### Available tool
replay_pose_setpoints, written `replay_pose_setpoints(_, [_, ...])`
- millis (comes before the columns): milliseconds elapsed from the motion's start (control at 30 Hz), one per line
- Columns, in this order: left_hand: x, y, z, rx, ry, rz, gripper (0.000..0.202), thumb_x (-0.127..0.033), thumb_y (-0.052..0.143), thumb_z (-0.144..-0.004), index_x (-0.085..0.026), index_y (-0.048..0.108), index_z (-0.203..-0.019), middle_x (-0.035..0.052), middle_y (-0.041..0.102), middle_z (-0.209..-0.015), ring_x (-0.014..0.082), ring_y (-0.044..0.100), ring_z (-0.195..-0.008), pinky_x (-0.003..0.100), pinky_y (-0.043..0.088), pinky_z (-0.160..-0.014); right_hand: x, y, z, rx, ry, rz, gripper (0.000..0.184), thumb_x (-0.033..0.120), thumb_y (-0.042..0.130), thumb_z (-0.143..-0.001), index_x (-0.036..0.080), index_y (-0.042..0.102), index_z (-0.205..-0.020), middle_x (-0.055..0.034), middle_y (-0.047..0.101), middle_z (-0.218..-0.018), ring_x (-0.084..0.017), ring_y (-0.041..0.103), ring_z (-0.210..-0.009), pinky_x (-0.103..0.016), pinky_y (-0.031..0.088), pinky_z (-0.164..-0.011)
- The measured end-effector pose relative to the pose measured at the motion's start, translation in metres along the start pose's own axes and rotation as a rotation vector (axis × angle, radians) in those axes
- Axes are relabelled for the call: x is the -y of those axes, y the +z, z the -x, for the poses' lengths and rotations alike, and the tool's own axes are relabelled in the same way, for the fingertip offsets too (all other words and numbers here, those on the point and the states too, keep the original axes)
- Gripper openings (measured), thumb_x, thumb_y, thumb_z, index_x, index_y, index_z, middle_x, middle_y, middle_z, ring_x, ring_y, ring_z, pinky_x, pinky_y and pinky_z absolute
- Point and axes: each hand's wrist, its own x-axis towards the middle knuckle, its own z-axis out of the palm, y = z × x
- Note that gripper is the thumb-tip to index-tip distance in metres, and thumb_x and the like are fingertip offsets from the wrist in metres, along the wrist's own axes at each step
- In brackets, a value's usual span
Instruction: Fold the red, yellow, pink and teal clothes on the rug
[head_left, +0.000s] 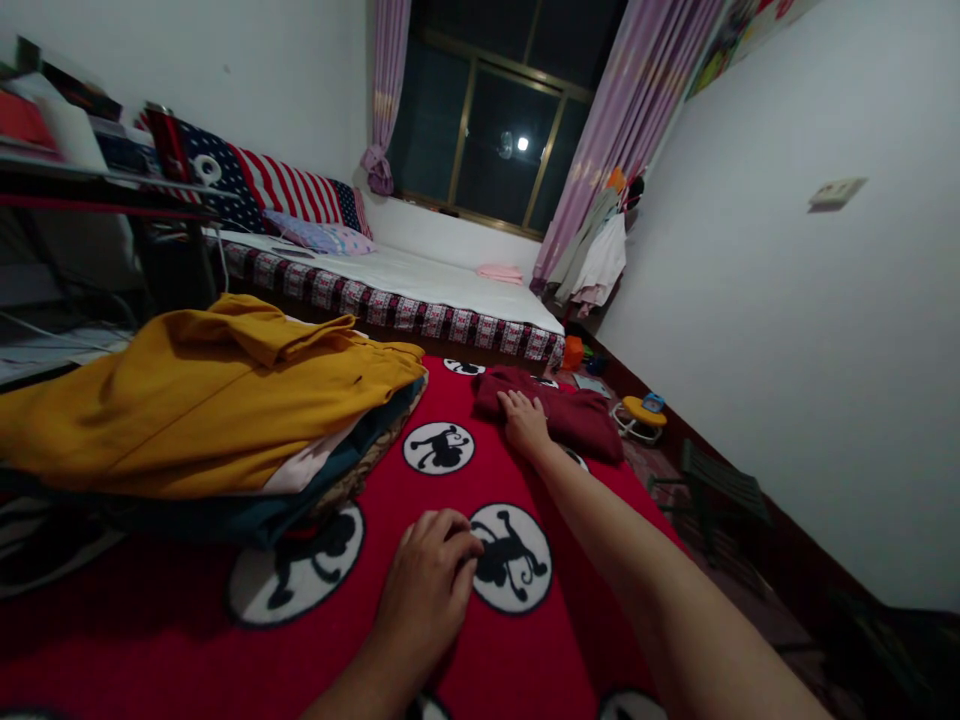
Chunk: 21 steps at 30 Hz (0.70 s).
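My right hand (pixel 523 420) is stretched far forward, its fingers lying flat on a dark red folded garment (pixel 559 405) at the far edge of the red blanket (pixel 540 640). My left hand (pixel 429 585) rests near me on the blanket, fingers curled under against the fabric, beside a white circle with a black monkey print (pixel 510 558). Whether those fingers pinch the blanket I cannot make out. To the left lies a pile of folded clothes topped by a mustard-yellow garment (pixel 210 400).
A bed with a white sheet (pixel 420 280) and striped pillows stands beyond. A desk (pixel 90 190) is at the left. Clothes hang by the purple curtain (pixel 600 250). A small yellow stool (pixel 643 412) and a dark stool (pixel 720 485) sit on the floor at right.
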Motion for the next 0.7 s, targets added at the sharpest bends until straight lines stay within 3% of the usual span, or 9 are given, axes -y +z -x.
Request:
replay_pose_setpoints(133, [-0.001,-0.001,0.000,0.004,0.001,0.015,0.021,-0.008,0.055,-0.078,-0.024,0.066,-0.084,0.0018,0.061,-0.101,0.0199,0.052,-0.098,0.035,0.040,-0.085,-0.002,-0.004,-0.007,0.009,0.040,-0.026,0.049,0.011,0.034,-0.089,0.023,0.051,-0.133,-0.0078,0.049,-0.140,-0.022,0.047,-0.124,-0.039,0.035,-0.102])
replay_pose_setpoints(233, [-0.002,-0.002,-0.001,0.003,0.001,0.011,0.020,-0.008,0.056,-0.077,-0.024,0.066,-0.083,0.0019,0.061,-0.101,0.0201,0.052,-0.098,0.036,0.040,-0.086,-0.011,-0.009,0.002,-0.049,0.041,-0.104,0.053,0.008,0.032,-0.088,0.025,0.048,-0.135,-0.0021,0.047,-0.143,-0.017,0.047,-0.125,-0.033,0.037,-0.102])
replay_pose_setpoints(300, [-0.003,-0.002,-0.001,0.005,0.000,0.003,0.020,-0.008,0.055,-0.078,-0.024,0.066,-0.084,0.0021,0.061,-0.100,0.0203,0.052,-0.097,0.036,0.040,-0.086,-0.011,-0.011,0.011,0.000,-0.033,-0.132,0.052,0.011,0.036,-0.088,0.025,0.045,-0.138,-0.0026,0.045,-0.144,-0.018,0.040,-0.132,-0.037,0.030,-0.108])
replay_pose_setpoints(367, [-0.003,-0.002,-0.001,0.011,0.000,-0.001,0.020,-0.009,0.055,-0.079,-0.024,0.066,-0.084,0.0024,0.061,-0.100,0.0203,0.052,-0.097,0.036,0.040,-0.085,-0.007,-0.014,0.019,0.066,-0.144,-0.134,0.050,0.024,0.041,-0.091,0.026,0.040,-0.141,-0.0041,0.038,-0.148,-0.022,0.028,-0.139,-0.047,0.018,-0.113])
replay_pose_setpoints(433, [-0.002,-0.002,-0.001,0.017,0.003,0.000,0.019,-0.009,0.054,-0.079,-0.024,0.066,-0.084,0.0028,0.061,-0.100,0.0204,0.052,-0.096,0.036,0.040,-0.085,-0.005,-0.016,0.024,0.003,-0.191,-0.131,0.053,0.039,0.042,-0.092,0.028,0.035,-0.144,-0.0036,0.029,-0.153,-0.024,0.016,-0.143,-0.054,0.008,-0.113])
replay_pose_setpoints(500, [-0.001,-0.001,-0.001,0.011,0.003,-0.001,0.019,-0.009,0.055,-0.079,-0.024,0.066,-0.084,0.0030,0.061,-0.100,0.0207,0.052,-0.096,0.036,0.040,-0.085,-0.008,-0.017,0.028,-0.157,-0.077,-0.112,0.053,0.045,0.036,-0.094,0.030,0.031,-0.145,-0.0029,0.024,-0.155,-0.024,0.010,-0.144,-0.056,0.004,-0.112])
replay_pose_setpoints(567, [-0.001,0.000,-0.001,0.008,0.001,-0.003,0.018,-0.010,0.055,-0.079,-0.024,0.066,-0.083,0.0030,0.061,-0.100,0.0210,0.052,-0.097,0.037,0.040,-0.086,-0.017,-0.014,0.030,-0.242,0.196,-0.089,0.053,0.048,0.031,-0.095,0.029,0.032,-0.145,-0.0070,0.024,-0.155,-0.029,0.010,-0.143,-0.060,0.006,-0.109])
replay_pose_setpoints(633, [-0.001,0.000,-0.001,0.007,-0.006,-0.001,0.019,-0.010,0.055,-0.079,-0.024,0.067,-0.083,0.0028,0.061,-0.101,0.0209,0.053,-0.098,0.037,0.040,-0.086,-0.029,-0.008,0.029,-0.166,0.472,-0.102,0.057,0.054,0.030,-0.094,0.027,0.037,-0.143,-0.0132,0.029,-0.152,-0.036,0.018,-0.140,-0.066,0.010,-0.104])
replay_pose_setpoints(700, [-0.001,-0.001,-0.001,0.013,-0.014,-0.001,0.019,-0.010,0.055,-0.078,-0.024,0.067,-0.083,0.0026,0.061,-0.101,0.0206,0.053,-0.098,0.036,0.040,-0.086,-0.037,-0.001,0.026,-0.017,0.602,-0.136,0.062,0.062,0.031,-0.091,0.027,0.043,-0.140,-0.0157,0.035,-0.148,-0.040,0.026,-0.135,-0.069,0.014,-0.101])
